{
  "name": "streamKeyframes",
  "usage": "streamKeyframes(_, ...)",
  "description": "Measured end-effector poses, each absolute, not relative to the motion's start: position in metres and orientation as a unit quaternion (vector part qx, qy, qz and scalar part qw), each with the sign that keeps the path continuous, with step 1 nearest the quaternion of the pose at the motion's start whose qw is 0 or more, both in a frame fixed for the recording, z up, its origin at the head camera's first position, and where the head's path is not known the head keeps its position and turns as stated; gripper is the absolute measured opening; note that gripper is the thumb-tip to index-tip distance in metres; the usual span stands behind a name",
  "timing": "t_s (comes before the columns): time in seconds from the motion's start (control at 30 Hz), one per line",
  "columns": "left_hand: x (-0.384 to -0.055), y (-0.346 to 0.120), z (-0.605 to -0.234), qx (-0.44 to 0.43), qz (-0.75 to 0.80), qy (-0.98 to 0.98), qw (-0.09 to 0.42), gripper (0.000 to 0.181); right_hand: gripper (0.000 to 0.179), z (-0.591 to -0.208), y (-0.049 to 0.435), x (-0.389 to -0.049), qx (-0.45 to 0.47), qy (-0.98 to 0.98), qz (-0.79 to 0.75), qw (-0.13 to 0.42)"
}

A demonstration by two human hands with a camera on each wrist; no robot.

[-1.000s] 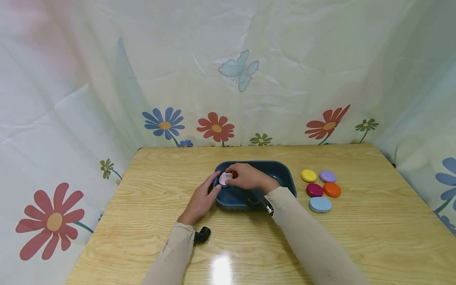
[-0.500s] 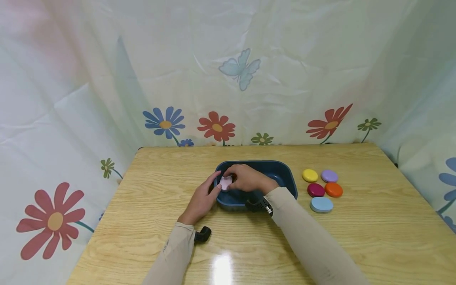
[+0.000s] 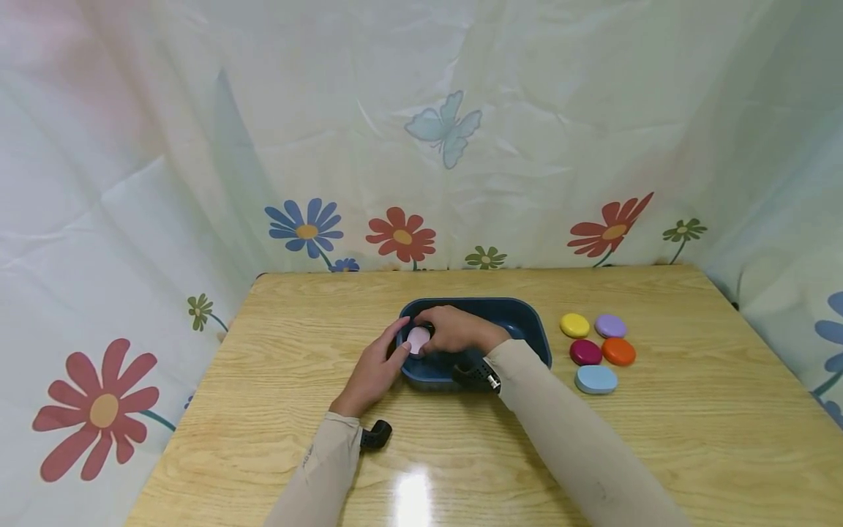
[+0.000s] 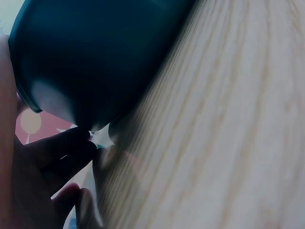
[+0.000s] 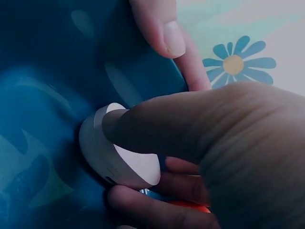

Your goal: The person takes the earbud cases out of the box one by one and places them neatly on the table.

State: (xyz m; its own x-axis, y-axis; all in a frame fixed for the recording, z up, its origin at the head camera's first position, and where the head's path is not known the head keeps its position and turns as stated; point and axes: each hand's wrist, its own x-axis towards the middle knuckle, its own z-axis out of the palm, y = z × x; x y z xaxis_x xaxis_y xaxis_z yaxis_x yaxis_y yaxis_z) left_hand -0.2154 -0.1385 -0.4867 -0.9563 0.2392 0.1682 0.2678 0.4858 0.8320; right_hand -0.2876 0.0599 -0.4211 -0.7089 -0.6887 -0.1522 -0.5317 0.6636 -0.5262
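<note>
A dark blue tub (image 3: 484, 307) stands near the table's back edge. At its left end my left hand (image 3: 369, 377) grips the wall, thumb over the rim (image 5: 164, 33) and fingers (image 4: 66, 155) along the outside. Inside the tub, my right hand (image 3: 454, 329) pinches a small pale pink rounded piece (image 3: 418, 339) between thumb and fingers. The right wrist view shows its flat white top, with faint print and a dark slot on its side. Something orange-red (image 5: 189, 205) peeks out behind the right hand's fingers, mostly hidden.
Right of the tub lie several rounded pieces: yellow (image 3: 575, 326), lilac (image 3: 610, 326), magenta (image 3: 585, 352), orange (image 3: 619, 351) and light blue (image 3: 596, 379). A flowered cloth (image 3: 421, 110) hangs behind the wooden table (image 3: 296, 315).
The pale pink piece has turned slightly in my right fingers and sits a little lower in the tub. The red thing near it is now hidden in the head view. My left hand stays put.
</note>
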Motion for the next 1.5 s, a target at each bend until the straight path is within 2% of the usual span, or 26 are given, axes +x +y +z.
streamKeyframes(0.1, -0.216, -0.138, -0.487, -0.151, -0.486, -0.861, 0.017, 0.05, 0.059, -0.42, 0.058, -0.288, -0.337, 0.9, -0.215, 0.172)
streamKeyframes(0.33, -0.216, -0.139, -0.488, -0.153, -0.489, -0.859, 0.019, 0.049, 0.051, -0.421, 0.052, -0.29, -0.363, 0.898, -0.18, 0.169)
streamKeyframes(0.6, -0.216, -0.139, -0.488, -0.148, -0.489, -0.86, 0.015, 0.049, 0.057, -0.426, 0.05, -0.289, -0.35, 0.909, -0.155, 0.162)
streamKeyframes(1.03, -0.216, -0.139, -0.489, -0.152, -0.495, -0.855, 0.017, 0.049, 0.049, -0.419, 0.053, -0.287, -0.345, 0.907, -0.179, 0.161)
streamKeyframes(1.5, -0.217, -0.139, -0.49, -0.155, -0.484, -0.861, 0.017, 0.049, 0.061, -0.415, 0.069, -0.28, -0.341, 0.897, -0.241, 0.143)
